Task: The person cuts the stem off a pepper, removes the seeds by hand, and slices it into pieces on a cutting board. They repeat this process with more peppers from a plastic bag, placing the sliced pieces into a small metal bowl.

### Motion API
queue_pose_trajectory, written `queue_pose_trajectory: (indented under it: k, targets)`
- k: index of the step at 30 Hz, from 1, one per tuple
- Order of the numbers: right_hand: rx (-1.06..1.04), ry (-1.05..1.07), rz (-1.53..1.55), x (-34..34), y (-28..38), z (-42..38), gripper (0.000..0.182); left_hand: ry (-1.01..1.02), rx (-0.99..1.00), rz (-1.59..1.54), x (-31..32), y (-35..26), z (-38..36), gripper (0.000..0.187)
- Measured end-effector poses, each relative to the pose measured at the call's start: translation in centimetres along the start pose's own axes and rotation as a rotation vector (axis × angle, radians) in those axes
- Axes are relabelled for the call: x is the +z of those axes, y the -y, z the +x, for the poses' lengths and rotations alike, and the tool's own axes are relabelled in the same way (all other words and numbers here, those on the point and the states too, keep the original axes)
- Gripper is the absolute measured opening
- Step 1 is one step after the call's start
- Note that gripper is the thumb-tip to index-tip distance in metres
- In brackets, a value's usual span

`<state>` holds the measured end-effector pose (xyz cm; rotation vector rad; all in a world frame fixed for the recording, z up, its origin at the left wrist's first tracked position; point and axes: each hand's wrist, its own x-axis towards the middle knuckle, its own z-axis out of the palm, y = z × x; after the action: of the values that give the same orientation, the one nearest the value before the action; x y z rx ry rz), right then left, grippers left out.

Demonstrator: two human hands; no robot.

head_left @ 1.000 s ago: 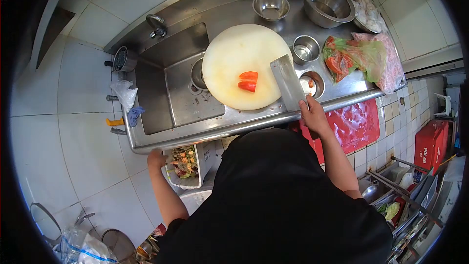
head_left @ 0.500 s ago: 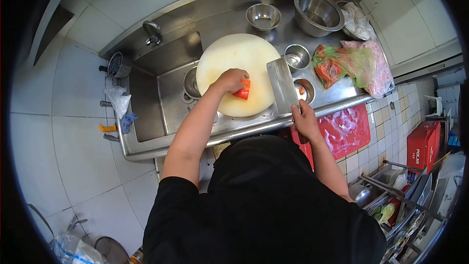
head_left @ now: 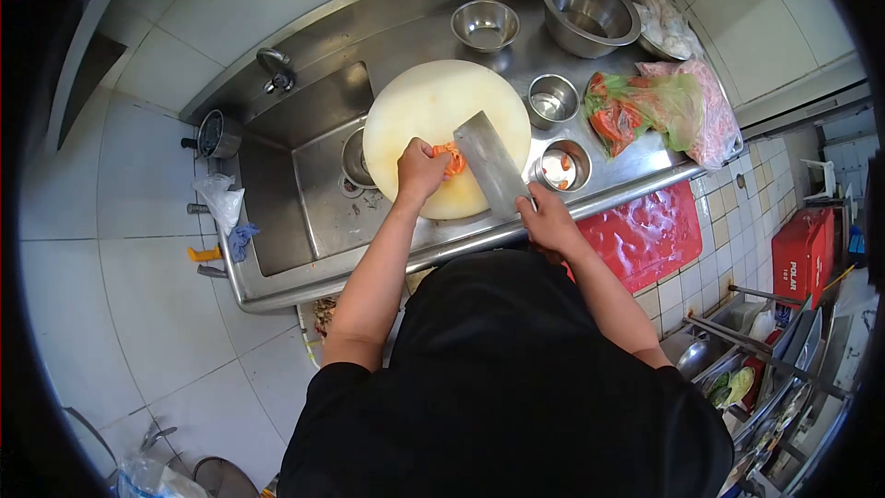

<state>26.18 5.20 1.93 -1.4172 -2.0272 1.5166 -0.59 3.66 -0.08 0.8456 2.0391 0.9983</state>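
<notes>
On the round white cutting board (head_left: pixel 419 92), my left hand (head_left: pixel 421 171) has its fingers curled round a piece of red pepper (head_left: pixel 454 159). Its paler orange side faces up now. My right hand (head_left: pixel 546 217) grips the handle of a broad cleaver (head_left: pixel 493 166). The blade lies over the right part of the board, its far end close beside the pepper. Just right of the blade stands a small steel bowl (head_left: pixel 564 166) with a few red-orange bits in it.
Another small steel pot (head_left: pixel 553 100) and two larger bowls, a shallow one (head_left: pixel 486 26) and a deep one (head_left: pixel 590 14), stand behind. Plastic bags of red produce (head_left: pixel 613 120) lie at the right. Left of the board is a sink (head_left: pixel 277 194) with a tap (head_left: pixel 275 69).
The pepper has been turned from its glossy red side to its paler side, and my left hand has shifted slightly left. The cleaver has moved left, closer to the pepper.
</notes>
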Motion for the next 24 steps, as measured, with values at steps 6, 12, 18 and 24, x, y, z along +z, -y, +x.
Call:
queue_pose_trajectory:
  k: [6,12,18,24]
  targets:
    - [-0.038,-0.056,-0.185,1.0,-0.6,0.8,0.032,-0.023,-0.106,-0.204,0.3,-0.3,-1.5,0.023]
    - [0.032,-0.022,-0.091,1.7,-1.1,1.1,0.030,-0.047,-0.174,-0.342,0.6,2.0,-1.4,0.021]
    - [0.153,0.043,0.004,1.1,0.2,0.9,0.028,-0.037,-0.219,-0.371,0.6,2.8,-1.9,0.018]
    - [0.222,0.125,0.082,0.3,0.6,1.2,0.025,-0.012,0.101,-0.060,1.1,3.9,-0.6,0.023]
